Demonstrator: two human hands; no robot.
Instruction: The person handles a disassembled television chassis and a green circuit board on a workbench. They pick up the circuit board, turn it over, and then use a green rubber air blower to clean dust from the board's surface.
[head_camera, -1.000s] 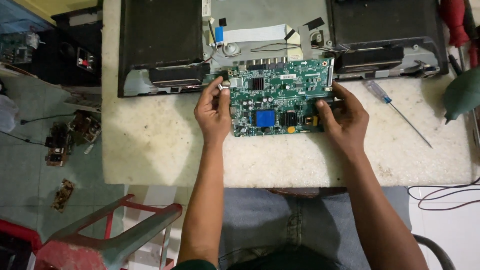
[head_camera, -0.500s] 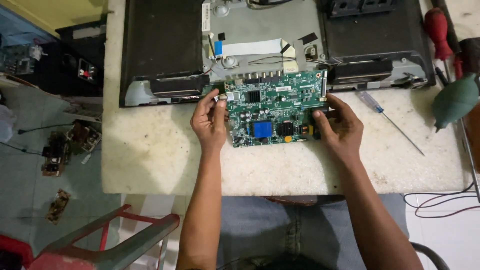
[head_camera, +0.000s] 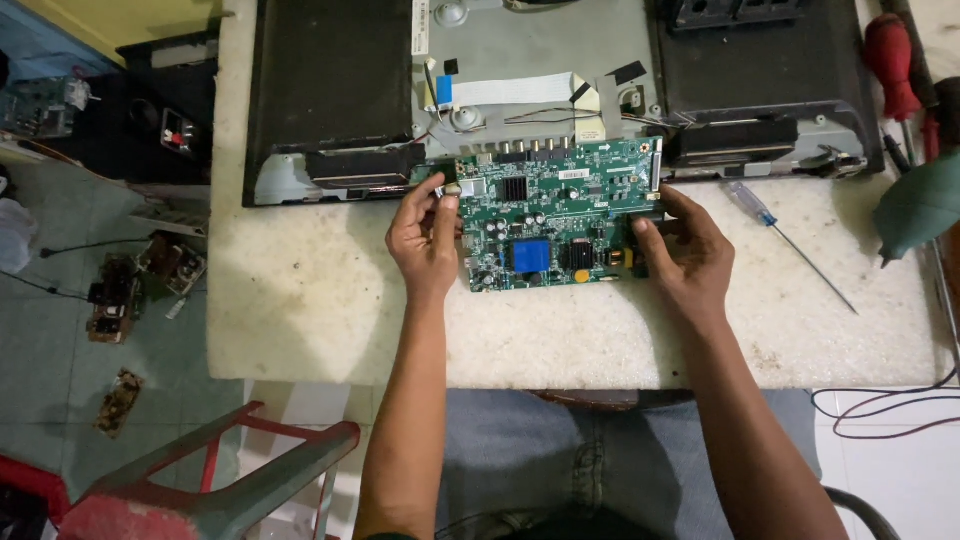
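A green circuit board (head_camera: 556, 212) with a blue square part and black heat sinks lies on the white stone worktop (head_camera: 320, 300). My left hand (head_camera: 424, 237) grips the board's left edge, fingers pinched on a small metal connector at its upper left corner. My right hand (head_camera: 682, 250) holds the board's right edge, thumb on top. Just behind the board lies an opened flat-screen panel (head_camera: 540, 60) with a white ribbon cable.
A blue-handled screwdriver (head_camera: 790, 240) lies right of my right hand. Red-handled tools (head_camera: 892, 62) and a green rubber blower (head_camera: 922, 205) sit at the right edge. Loose circuit boards (head_camera: 120, 300) lie on the floor at left, a red stool (head_camera: 210, 480) below.
The board and both hands stay together; the view has shifted slightly. My grip on both edges of the board is unchanged.
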